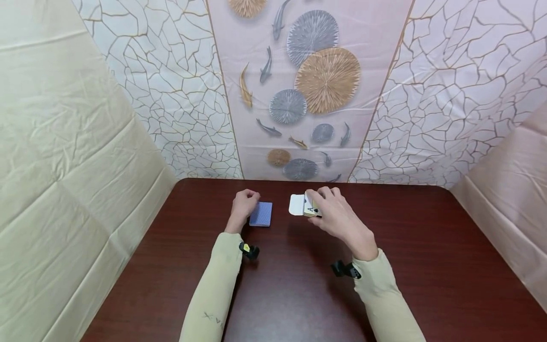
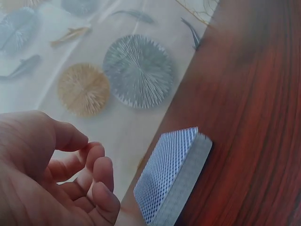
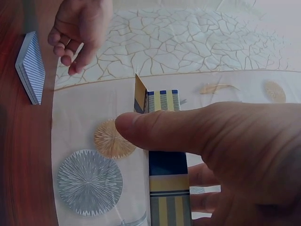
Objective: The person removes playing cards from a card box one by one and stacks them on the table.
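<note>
My right hand (image 1: pixel 339 213) grips a playing-card box (image 3: pixel 168 162) with yellow, grey and dark blue bands, thumb on one side and fingers on the other. Its white end flap (image 1: pixel 296 204) stands open toward the left, and an ace marking shows beside the flap in the head view. A squared deck of blue-backed playing cards (image 1: pixel 261 214) lies face down on the table. Just beside it my left hand (image 1: pixel 245 205) hovers with loosely bent fingers, thumb tip close to the index finger, holding nothing. The left wrist view shows a gap between these fingers and the deck (image 2: pixel 167 176).
The dark red-brown wooden table (image 1: pixel 290 294) extends around both hands. A patterned cloth (image 1: pixel 299 118) with fish and round leaf shapes hangs behind its back edge. Cream drapes (image 1: pixel 64 180) stand at the sides.
</note>
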Available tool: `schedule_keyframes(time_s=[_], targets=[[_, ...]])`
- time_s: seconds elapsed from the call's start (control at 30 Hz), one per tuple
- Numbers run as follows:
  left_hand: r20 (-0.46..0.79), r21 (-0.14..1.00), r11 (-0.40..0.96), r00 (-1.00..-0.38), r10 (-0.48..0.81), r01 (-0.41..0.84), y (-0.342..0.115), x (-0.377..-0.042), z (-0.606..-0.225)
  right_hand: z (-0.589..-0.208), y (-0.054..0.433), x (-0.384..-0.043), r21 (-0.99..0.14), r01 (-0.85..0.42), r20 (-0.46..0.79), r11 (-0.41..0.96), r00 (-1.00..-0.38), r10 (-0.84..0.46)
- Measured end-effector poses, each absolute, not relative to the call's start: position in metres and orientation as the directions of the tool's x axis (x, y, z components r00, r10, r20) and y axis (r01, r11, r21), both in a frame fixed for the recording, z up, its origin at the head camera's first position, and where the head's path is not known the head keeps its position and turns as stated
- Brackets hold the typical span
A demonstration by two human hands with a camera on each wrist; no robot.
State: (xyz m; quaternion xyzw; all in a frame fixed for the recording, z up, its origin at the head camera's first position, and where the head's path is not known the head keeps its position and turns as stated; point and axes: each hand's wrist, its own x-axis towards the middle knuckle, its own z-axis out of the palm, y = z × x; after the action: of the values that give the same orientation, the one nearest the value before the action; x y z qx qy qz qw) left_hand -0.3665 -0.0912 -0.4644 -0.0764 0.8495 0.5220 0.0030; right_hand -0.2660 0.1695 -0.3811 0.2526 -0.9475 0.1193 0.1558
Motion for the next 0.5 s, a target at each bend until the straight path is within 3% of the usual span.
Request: schedule_keyframes(time_s=[0.5], targets=[[-0.005,0.945,0.325,-0.995,-0.104,-0.039,-0.067,-0.351,-0.445,-0.382,0.170,-0.267,-0.143,-0.517,0.357,0.844,-0.823,-0.443]])
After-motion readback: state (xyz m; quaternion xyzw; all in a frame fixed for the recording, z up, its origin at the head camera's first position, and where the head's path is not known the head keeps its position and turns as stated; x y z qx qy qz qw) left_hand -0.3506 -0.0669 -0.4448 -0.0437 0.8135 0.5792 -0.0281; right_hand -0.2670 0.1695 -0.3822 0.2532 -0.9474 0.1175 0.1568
